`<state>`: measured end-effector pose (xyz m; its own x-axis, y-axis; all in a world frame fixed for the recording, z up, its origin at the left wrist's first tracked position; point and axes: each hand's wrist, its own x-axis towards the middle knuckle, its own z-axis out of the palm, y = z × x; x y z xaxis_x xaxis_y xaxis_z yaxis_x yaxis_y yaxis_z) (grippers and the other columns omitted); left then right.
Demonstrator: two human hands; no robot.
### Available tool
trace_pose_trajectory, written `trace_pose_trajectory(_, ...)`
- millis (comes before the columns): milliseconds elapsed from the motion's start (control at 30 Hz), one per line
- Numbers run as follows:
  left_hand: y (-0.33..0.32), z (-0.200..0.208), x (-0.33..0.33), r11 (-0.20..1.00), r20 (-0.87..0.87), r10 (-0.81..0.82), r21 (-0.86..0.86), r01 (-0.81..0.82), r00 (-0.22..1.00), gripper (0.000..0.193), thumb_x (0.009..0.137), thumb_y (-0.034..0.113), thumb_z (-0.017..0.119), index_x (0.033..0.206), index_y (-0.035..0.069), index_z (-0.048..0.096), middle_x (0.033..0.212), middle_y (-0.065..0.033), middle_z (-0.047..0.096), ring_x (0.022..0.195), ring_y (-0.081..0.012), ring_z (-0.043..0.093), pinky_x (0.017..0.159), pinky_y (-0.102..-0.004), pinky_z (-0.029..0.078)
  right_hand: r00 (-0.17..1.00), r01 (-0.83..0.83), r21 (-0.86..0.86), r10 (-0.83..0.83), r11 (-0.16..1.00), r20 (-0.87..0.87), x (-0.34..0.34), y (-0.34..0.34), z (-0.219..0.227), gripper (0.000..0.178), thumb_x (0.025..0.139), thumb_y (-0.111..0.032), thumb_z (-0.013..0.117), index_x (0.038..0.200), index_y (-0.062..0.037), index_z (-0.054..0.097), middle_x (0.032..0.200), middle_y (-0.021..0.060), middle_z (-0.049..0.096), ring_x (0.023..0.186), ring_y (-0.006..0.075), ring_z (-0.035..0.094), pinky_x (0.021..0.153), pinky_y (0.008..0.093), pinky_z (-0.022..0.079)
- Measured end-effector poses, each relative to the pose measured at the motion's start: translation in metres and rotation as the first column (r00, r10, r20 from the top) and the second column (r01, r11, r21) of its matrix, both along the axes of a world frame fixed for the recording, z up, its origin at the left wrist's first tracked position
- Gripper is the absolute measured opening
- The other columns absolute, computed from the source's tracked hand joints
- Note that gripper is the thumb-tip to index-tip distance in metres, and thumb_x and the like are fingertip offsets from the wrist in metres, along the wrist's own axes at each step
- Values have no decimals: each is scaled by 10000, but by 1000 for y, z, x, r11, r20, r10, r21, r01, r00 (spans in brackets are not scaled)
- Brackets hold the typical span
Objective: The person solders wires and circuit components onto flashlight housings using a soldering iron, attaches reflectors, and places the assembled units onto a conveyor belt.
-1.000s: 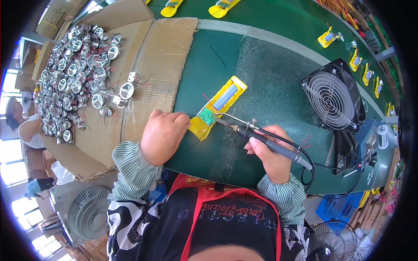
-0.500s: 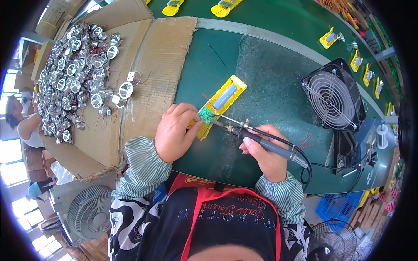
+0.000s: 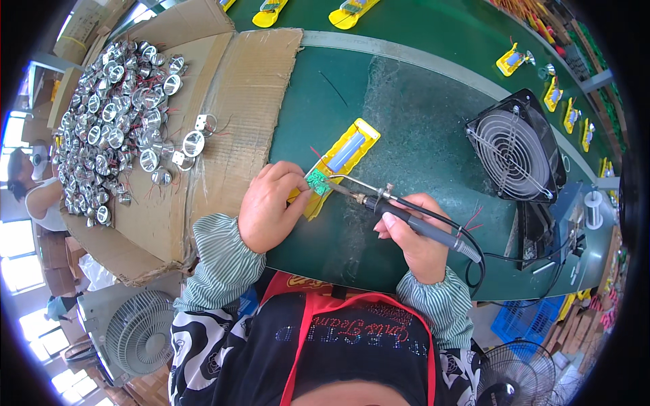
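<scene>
My left hand (image 3: 269,208) pinches the edge of a small green circuit board (image 3: 317,181) between thumb and fingers. Beneath the board lies a yellow plastic housing (image 3: 366,132), tilted across the green bench, with a blue cylindrical battery (image 3: 347,151) in it. A thin red wire rises beside the board. In my right hand (image 3: 421,249) is a grey and black soldering iron (image 3: 426,230), its tip at the board's right side. A thin metal tube (image 3: 359,183) clamped to the iron bends toward the same spot. My left fingers hide part of the board and housing.
On the left, a cardboard box (image 3: 257,101) holds many shiny reflector cups (image 3: 115,108) with wires. A square black fan (image 3: 511,152) and a solder spool (image 3: 593,210) stand on the right. Several yellow housings (image 3: 511,62) line the far green surface. A cable loops from the iron.
The view has shifted slightly, moving the bench things a little to the left. Both hands keep nearly the same pose, with the iron's tip still at the board.
</scene>
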<state>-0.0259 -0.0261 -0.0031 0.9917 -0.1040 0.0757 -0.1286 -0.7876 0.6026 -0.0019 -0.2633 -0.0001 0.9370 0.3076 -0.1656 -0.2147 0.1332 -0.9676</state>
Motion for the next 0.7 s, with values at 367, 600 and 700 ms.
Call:
trace_pose_trajectory(367,-4,-11,-1,996,89,2,-86,6,996,111,716,-19,623,791,-13,542,869,-164,545,837,-330,544,750,-390,440,980,47,-23,-42,999,196,-9,-27,-4,157,770,-98,671,893,-15,621,788,54,624,682,112,595,609,251,484)
trace_pose_trajectory(600,0,-7,-3,998,109,-58,-20,60,992,125,703,-33,630,768,-7,526,878,-164,555,842,-317,543,765,-380,434,961,32,-122,3,992,277,-14,-47,-1,172,808,-186,635,856,-30,582,713,59,615,649,140,586,586,296,451)
trace_pose_trajectory(700,16,4,5,989,25,-142,-26,143,990,64,743,-24,592,782,-8,543,886,-154,545,846,-284,537,761,-330,420,956,76,-136,-33,988,293,-16,-55,0,175,813,-197,627,852,-33,580,708,58,611,636,150,580,587,299,448)
